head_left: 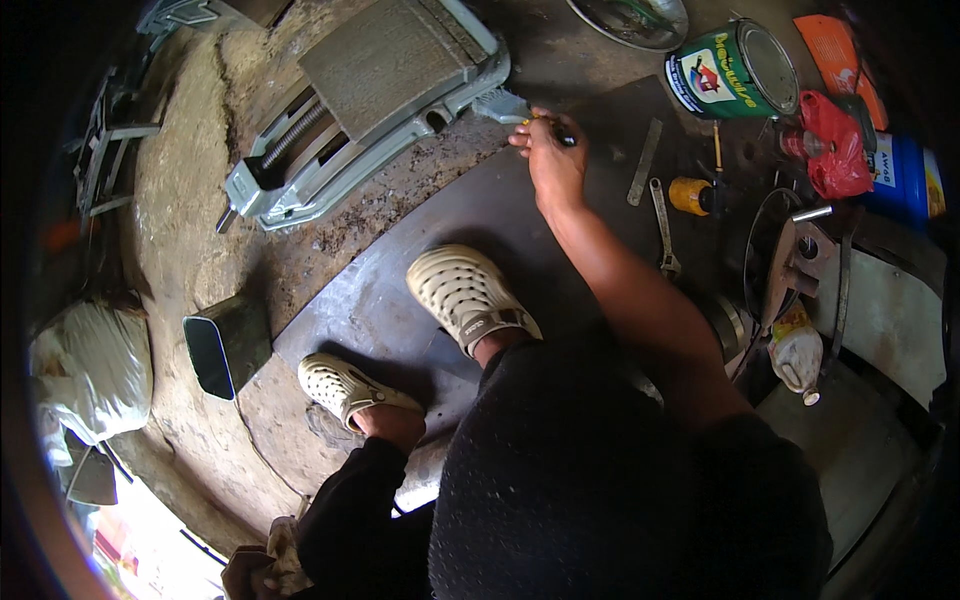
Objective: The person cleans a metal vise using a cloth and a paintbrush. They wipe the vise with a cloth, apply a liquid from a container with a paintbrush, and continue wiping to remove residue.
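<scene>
Holding brush (500,106), right hand (553,158); green can (738,70) lettered.

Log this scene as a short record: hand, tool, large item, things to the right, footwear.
Right hand: gripping a brush
Tool: brush, pale head beside the vise; contact unclear
Large item: grey vise, beyond the dark sheet
To the right: green can, red plastic bag, wrench
Footwear: beige clogs, right one on the sheet
</scene>
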Motion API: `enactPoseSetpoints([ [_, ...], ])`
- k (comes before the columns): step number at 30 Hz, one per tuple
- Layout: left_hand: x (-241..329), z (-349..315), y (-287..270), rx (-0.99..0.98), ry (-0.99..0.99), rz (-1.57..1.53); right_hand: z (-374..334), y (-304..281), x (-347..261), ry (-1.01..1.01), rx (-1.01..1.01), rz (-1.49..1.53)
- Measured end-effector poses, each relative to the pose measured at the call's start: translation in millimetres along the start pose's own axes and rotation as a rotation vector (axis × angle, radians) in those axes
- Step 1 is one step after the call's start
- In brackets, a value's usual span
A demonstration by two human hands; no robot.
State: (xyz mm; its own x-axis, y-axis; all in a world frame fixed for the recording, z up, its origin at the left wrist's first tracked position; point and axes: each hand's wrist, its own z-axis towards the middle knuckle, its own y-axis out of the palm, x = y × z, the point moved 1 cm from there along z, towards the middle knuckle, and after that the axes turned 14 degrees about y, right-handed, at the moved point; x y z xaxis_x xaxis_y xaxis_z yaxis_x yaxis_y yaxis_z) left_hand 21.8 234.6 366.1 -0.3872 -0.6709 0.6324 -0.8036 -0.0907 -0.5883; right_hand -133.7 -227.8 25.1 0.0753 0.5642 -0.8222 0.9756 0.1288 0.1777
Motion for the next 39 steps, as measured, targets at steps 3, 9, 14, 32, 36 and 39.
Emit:
enactPoseSetpoints([
  [3,-2.6,0.9,-4.4,0.004,-0.013,0.029,33.0,-7.4,-14.0,-0.051,0.035,0.058],
  [9,-8.9,-0.4,-14.4,-0.01,-0.114,0.138,82.8,-25.9,-48.6,-0.417,0.139,0.03],
  [14,-19.0,15.9,-27.0,-0.03,-0.203,0.263,86.1,-43.7,-66.8,-0.27,0.033,0.031],
  [32,-39.5,53.8,-49.3,-0.075,-0.564,0.383,158.7,-36.1,-90.4,-0.56,-0.141,-0.397],
  [36,-41.5,62.0,-54.5,-0.083,-0.603,0.387,167.6,-34.5,-87.9,-0.522,-0.196,-0.467],
  [39,-44.8,68.4,-57.1,-0.088,-0.622,0.387,161.9,-43.0,-89.3,-0.548,-0.274,-0.517],
])
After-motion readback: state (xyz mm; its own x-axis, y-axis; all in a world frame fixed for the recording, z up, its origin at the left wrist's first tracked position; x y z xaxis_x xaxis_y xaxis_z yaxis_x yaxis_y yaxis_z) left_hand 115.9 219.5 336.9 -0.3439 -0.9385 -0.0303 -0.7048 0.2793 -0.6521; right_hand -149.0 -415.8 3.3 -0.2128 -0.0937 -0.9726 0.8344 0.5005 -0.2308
